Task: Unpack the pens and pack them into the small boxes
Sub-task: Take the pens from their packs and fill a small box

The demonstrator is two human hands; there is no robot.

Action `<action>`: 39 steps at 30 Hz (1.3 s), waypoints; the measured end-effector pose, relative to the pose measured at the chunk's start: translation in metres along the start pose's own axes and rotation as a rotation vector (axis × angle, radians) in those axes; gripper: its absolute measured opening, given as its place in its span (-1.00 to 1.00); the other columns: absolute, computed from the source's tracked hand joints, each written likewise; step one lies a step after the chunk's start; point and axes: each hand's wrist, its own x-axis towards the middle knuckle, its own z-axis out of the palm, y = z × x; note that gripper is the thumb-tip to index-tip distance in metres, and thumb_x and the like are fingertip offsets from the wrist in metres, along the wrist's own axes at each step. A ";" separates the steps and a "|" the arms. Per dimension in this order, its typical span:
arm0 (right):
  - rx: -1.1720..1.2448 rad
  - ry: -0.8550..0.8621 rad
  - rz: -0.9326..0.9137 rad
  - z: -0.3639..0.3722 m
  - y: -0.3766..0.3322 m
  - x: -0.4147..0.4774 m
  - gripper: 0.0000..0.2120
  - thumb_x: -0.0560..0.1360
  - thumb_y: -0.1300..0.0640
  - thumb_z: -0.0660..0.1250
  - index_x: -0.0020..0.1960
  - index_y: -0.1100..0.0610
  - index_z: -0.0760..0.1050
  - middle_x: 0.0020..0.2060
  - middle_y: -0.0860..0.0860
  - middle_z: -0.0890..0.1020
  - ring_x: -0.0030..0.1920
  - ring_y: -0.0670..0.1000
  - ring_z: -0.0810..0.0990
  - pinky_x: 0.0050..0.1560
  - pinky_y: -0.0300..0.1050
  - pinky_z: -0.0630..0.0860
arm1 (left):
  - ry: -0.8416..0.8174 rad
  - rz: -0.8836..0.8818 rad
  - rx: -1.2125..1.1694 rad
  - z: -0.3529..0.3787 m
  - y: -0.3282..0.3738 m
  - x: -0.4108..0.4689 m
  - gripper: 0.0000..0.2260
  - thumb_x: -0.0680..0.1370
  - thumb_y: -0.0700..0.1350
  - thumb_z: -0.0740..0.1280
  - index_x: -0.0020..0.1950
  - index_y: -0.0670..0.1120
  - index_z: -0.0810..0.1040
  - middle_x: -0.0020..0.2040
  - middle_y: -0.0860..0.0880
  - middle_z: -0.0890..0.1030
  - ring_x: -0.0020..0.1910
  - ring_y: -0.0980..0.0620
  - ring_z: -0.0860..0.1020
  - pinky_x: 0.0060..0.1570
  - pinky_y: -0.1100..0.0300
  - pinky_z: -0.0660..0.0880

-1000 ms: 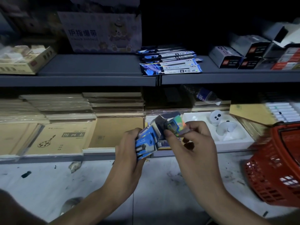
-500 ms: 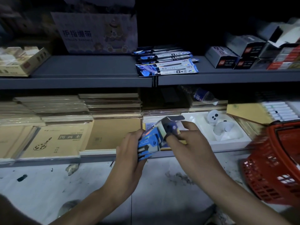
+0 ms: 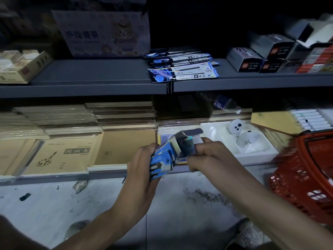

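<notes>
left hand (image 3: 139, 165) grips blue pen box (image 3: 162, 162) | right hand (image 3: 207, 156) pinches its flap

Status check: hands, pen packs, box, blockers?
Left hand grips blue pen packs. Right hand holds small box, flap open. Red basket beside right forearm, not blocking.

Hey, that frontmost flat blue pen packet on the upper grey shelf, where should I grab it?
Pinch the flat blue pen packet along its near long edge, coming from the front. It lies flat, lengthwise by the grey shelf's front lip, with the other packets fanned behind it, so that edge looks freest.
</notes>
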 end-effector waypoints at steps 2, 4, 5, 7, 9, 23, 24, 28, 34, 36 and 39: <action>-0.050 -0.056 0.041 -0.001 -0.005 -0.002 -0.73 0.23 0.16 0.29 -0.23 0.35 0.35 -0.32 0.14 0.44 -0.22 0.10 0.38 -0.09 -0.08 0.20 | -0.005 0.019 0.008 0.000 0.001 -0.001 -0.53 0.60 -0.16 0.33 0.44 0.14 0.30 0.23 0.14 0.40 0.18 -0.01 0.45 0.15 -0.09 0.47; -0.107 -0.118 0.055 -0.002 -0.006 -0.002 -0.61 0.16 0.15 0.23 -0.08 0.35 0.47 -0.32 0.10 0.38 -0.27 0.08 0.33 -0.12 -0.01 0.20 | -0.006 0.027 0.011 0.000 0.002 0.000 -0.53 0.57 -0.15 0.31 0.43 0.14 0.30 0.22 0.14 0.40 0.17 -0.01 0.45 0.14 -0.10 0.46; -0.125 -0.130 0.062 -0.003 -0.006 -0.002 -0.57 0.16 0.15 0.23 -0.03 0.33 0.50 -0.31 0.06 0.37 -0.27 0.05 0.32 -0.13 -0.01 0.21 | -0.007 0.030 0.008 0.000 0.003 0.000 -0.54 0.57 -0.15 0.31 0.43 0.15 0.31 0.22 0.14 0.40 0.16 -0.02 0.45 0.13 -0.10 0.47; -0.132 -0.098 0.053 -0.002 -0.004 -0.002 -0.72 0.29 0.24 0.29 -0.02 0.31 0.53 -0.31 -0.02 0.39 -0.27 0.03 0.33 -0.15 -0.11 0.24 | -0.013 0.029 -0.008 0.002 0.005 0.002 -0.54 0.59 -0.16 0.31 0.42 0.17 0.30 0.21 0.14 0.40 0.16 -0.03 0.45 0.13 -0.10 0.47; -0.141 -0.033 -0.021 0.000 -0.004 -0.005 -0.86 0.40 0.32 0.25 -0.15 0.17 0.56 -0.34 -0.17 0.41 -0.29 -0.03 0.37 -0.29 -0.30 0.26 | -0.028 0.028 -0.025 0.002 0.008 0.005 -0.49 0.60 -0.21 0.34 0.43 0.20 0.28 0.22 0.14 0.39 0.18 -0.03 0.45 0.16 -0.12 0.47; -0.063 -0.073 -0.031 -0.009 0.000 -0.001 -0.73 0.39 0.40 0.26 -0.25 0.09 0.63 -0.39 -0.04 0.40 -0.32 0.02 0.38 -0.20 -0.04 0.27 | -0.018 0.003 -0.104 0.006 0.002 0.005 -0.57 0.64 -0.14 0.33 0.49 0.04 0.33 0.23 0.05 0.44 0.18 -0.06 0.50 0.11 -0.10 0.51; -0.060 -0.078 -0.009 -0.009 0.000 -0.001 -0.74 0.38 0.40 0.25 -0.36 0.09 0.51 -0.42 -0.03 0.37 -0.35 0.01 0.33 -0.21 -0.04 0.24 | -0.026 0.014 -0.101 0.007 0.004 0.004 -0.57 0.63 -0.13 0.33 0.48 0.04 0.34 0.22 0.06 0.44 0.19 -0.06 0.49 0.12 -0.11 0.50; -0.094 -0.029 -0.024 -0.006 0.002 -0.006 -0.73 0.43 0.35 0.26 -0.32 0.02 0.50 -0.53 -0.13 0.38 -0.42 -0.06 0.33 -0.40 -0.23 0.23 | -0.044 0.015 -0.105 0.009 0.011 0.009 -0.57 0.64 -0.16 0.33 0.47 0.07 0.34 0.24 0.06 0.44 0.23 -0.06 0.47 0.19 -0.12 0.47; -0.235 0.284 -0.233 -0.008 0.010 -0.013 -0.66 0.50 0.25 0.33 0.11 -0.14 0.64 0.01 -0.20 0.53 -0.10 -0.16 0.55 -0.09 -0.20 0.42 | -0.028 0.017 0.104 0.005 0.007 0.014 -0.52 0.63 -0.21 0.36 0.47 0.10 0.29 0.22 0.10 0.39 0.18 -0.01 0.46 0.17 -0.11 0.46; -0.168 0.380 -0.256 -0.011 0.013 -0.011 -0.72 0.49 0.20 0.39 0.04 -0.16 0.65 0.01 -0.22 0.54 -0.12 -0.16 0.59 -0.10 -0.19 0.45 | -0.046 0.009 0.307 0.004 -0.001 0.013 -0.46 0.59 -0.22 0.38 0.47 0.09 0.23 0.21 0.06 0.39 0.13 -0.08 0.46 0.10 -0.10 0.46; -0.045 0.347 -0.220 -0.005 0.015 -0.004 -0.90 0.48 0.14 0.47 -0.13 -0.06 0.63 -0.15 -0.14 0.65 -0.21 -0.14 0.62 -0.21 -0.27 0.46 | -0.108 0.025 0.499 0.005 -0.008 0.009 -0.37 0.50 -0.22 0.44 0.47 0.00 0.20 0.18 -0.01 0.39 0.05 -0.14 0.47 -0.01 -0.08 0.48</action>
